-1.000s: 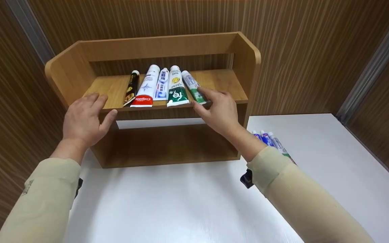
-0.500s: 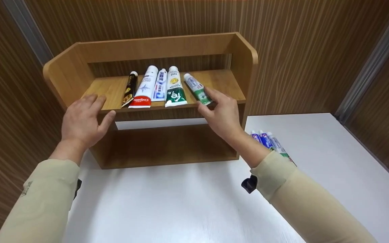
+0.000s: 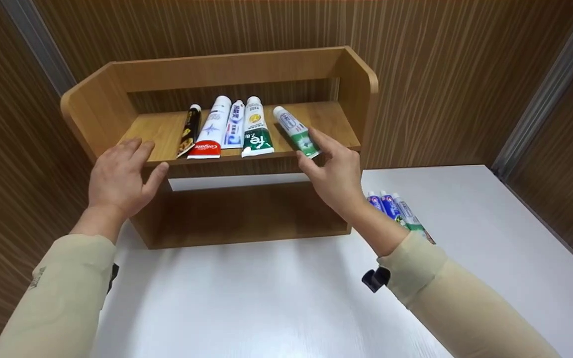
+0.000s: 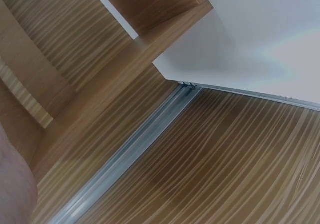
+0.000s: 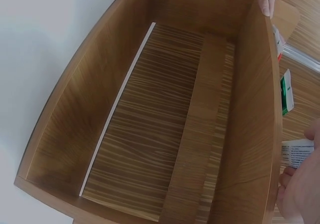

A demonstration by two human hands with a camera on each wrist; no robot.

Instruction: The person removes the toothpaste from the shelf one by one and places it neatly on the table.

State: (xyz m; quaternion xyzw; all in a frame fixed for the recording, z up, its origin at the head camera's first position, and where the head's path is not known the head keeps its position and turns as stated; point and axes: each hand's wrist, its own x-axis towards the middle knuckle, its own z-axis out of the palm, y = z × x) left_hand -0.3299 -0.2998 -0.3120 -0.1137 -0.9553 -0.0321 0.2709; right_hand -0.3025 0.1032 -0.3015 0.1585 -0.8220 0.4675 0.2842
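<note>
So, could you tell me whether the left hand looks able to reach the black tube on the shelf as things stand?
Probably yes. The left hand rests on the shelf front edge, and the black tube lies just to its right with only bare shelf board between them.

shelf board (image 3: 326, 119): bare wood right of the slanted tube (image 3: 296, 131), bare wood left of the black tube (image 3: 190, 130) | middle: four tubes side by side block it | lower bay (image 3: 246, 211): open, side walls close it | table (image 3: 276, 293): front free, tubes (image 3: 395, 209) lie right of the rack
</note>
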